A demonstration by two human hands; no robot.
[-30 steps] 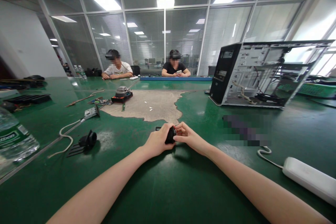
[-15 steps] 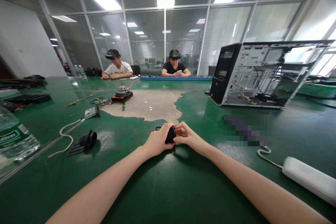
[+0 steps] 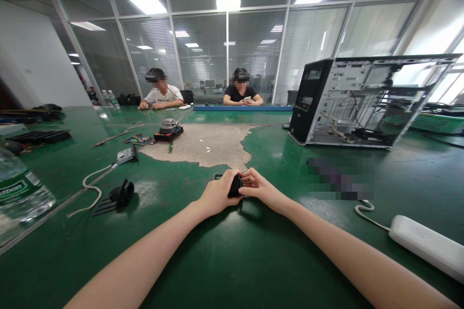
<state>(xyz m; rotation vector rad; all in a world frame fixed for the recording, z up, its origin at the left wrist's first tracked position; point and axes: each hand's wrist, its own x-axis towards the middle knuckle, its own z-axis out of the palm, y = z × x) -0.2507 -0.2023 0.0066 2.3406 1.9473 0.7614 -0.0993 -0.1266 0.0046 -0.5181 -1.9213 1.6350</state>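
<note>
A small black part (image 3: 235,187), rounded at one end, sits between my two hands just above the green table; its exact kind is hard to make out. My left hand (image 3: 219,192) is wrapped round it from the left, and a dark strip pokes out behind the knuckles. From the right, my right hand (image 3: 258,187) pinches the rounded end with thumb and fingertips. Both palms hide much of it. A black part with a round body and flat slats (image 3: 121,194) lies on the table to the left.
An open computer case (image 3: 315,101) stands at the right. A white power adapter (image 3: 427,244) lies front right, a water bottle (image 3: 21,186) at the left. A metal piece with a cable (image 3: 125,154) and a cooler-like part (image 3: 169,128) lie beyond. Two people (image 3: 242,91) sit across.
Hardly anything differs. Both hands keep their hold on the black part, with only a very slight shift of the right fingers against its end.
</note>
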